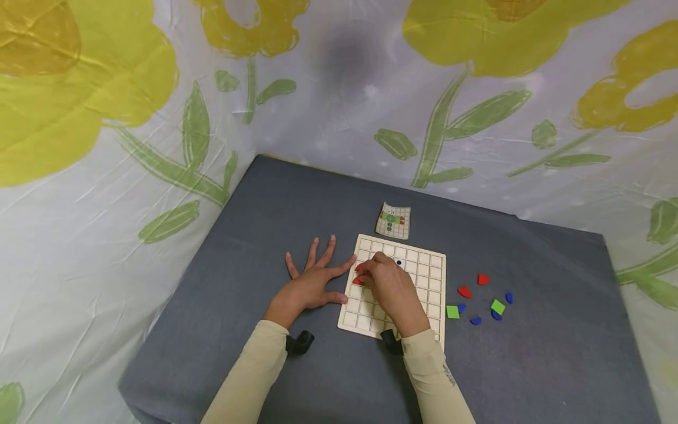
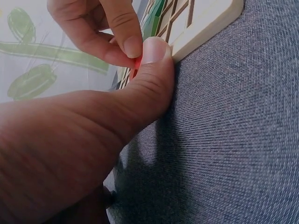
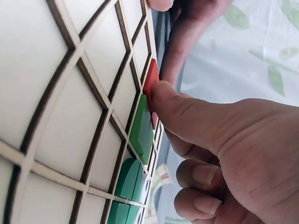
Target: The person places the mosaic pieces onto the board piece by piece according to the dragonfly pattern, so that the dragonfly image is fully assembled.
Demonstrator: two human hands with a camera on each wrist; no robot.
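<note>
A pale wooden grid board (image 1: 365,322) lies on the dark cloth-covered table. My right hand (image 1: 396,294) reaches over its left part and pinches a red quarter-circle piece (image 3: 152,77) between thumb and finger, at a cell by the board's edge. Another red piece (image 1: 359,267) sits just beyond it. Beside the pinched piece are a green square piece (image 3: 141,128) and rounded dark green pieces (image 3: 128,179). A white eye piece (image 1: 399,262) shows past the right hand. My left hand (image 1: 311,284) rests with spread fingers along the board's left edge, thumb and index at the rim.
Behind the board lies a small pattern card (image 1: 392,227) with a coloured figure on a grid. To the board's right are scattered loose red pieces (image 1: 464,292), green squares (image 1: 498,306) and several blue pieces (image 1: 475,321). Flower-printed fabric (image 1: 328,106) hangs behind the table.
</note>
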